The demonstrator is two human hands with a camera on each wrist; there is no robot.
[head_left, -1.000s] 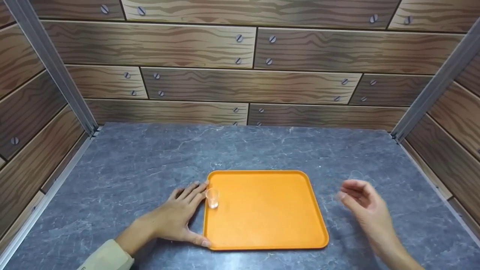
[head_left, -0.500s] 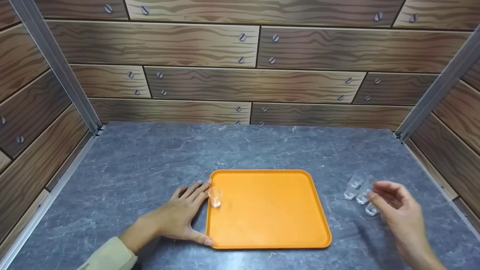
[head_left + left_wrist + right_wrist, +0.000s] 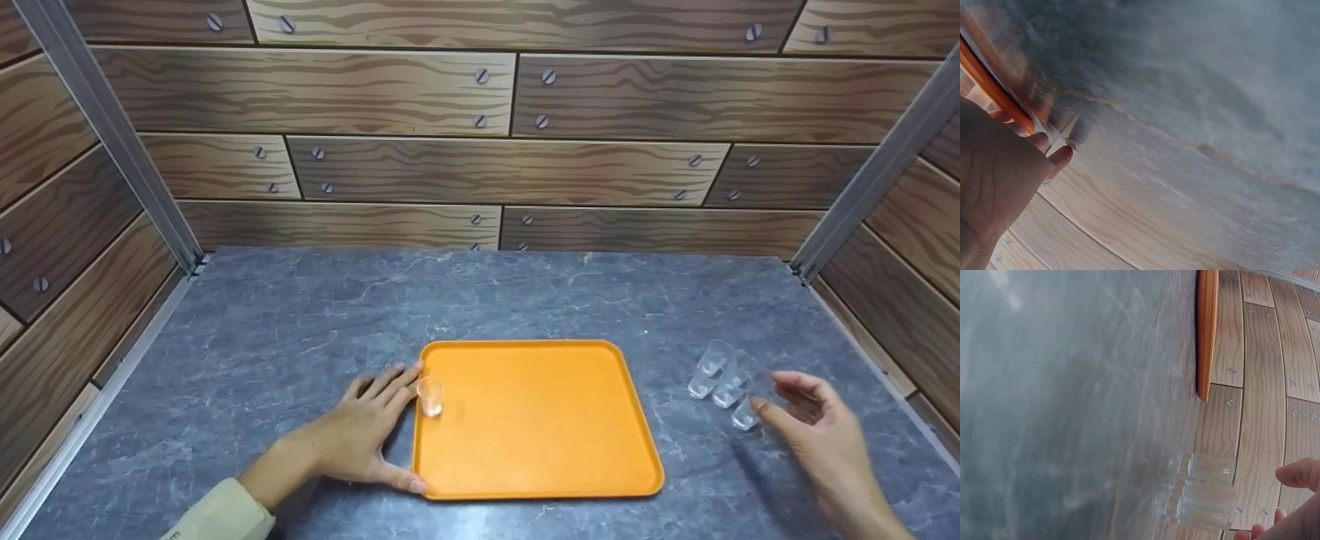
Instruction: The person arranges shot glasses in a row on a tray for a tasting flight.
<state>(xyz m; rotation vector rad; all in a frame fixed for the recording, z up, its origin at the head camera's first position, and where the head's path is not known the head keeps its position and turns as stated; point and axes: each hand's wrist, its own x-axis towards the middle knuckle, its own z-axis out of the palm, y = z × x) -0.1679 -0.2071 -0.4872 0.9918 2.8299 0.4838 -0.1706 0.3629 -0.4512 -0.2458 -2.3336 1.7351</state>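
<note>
A small clear shot glass [image 3: 430, 396] stands upright on the orange tray [image 3: 540, 420], close to its left rim. Beside that rim my left hand [image 3: 360, 431] lies with fingers spread, its fingertips and thumb touching the tray's edge. To the right of the tray, three more clear shot glasses [image 3: 729, 386] stand close together on the table. My right hand [image 3: 817, 427] is at the nearest of them, thumb and fingers parted around its rim side. In the right wrist view the thumb [image 3: 1297, 473] appears apart from the glasses [image 3: 1207, 503].
The dark marbled tabletop [image 3: 337, 300] is bounded by wood-patterned walls [image 3: 510, 97] at the back and sides. Metal posts [image 3: 870, 172] rise at the back corners.
My right hand has moved right from beside the tray, past the glasses, and now sits at the nearest one's right. The glasses it covered now show. My left hand keeps its place on the tray.
</note>
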